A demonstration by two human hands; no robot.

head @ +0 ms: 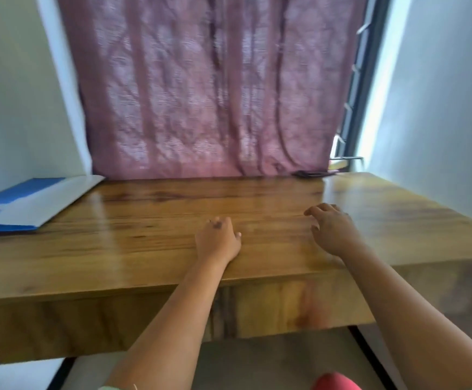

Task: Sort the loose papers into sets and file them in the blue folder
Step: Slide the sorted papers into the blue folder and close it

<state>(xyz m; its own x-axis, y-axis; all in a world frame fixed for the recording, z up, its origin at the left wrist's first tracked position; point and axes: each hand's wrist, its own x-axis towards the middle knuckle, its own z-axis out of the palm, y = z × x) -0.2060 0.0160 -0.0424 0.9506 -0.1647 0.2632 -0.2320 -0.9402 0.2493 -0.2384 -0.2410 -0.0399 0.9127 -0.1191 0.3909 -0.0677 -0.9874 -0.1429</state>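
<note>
Two hands are resting on the wooden table (150, 249) right now, neither one holding anything. The left hand (217, 241) is lying palm down near the front edge with its fingers (220, 223) loosely curled under. The right hand (332, 229) is sitting a bit further back, fingers (317, 210) slightly spread and bent, tips about touching the wood. The folder (6, 196) is sitting way over at the far left corner, well apart from both hands, with white papers (46, 199) lying on top of it and covering most of the blue. A pinkish curtain (209, 85) is hanging behind the table, and something small and dark (312, 173) is lying at the back edge; too blurry to tell what.
</note>
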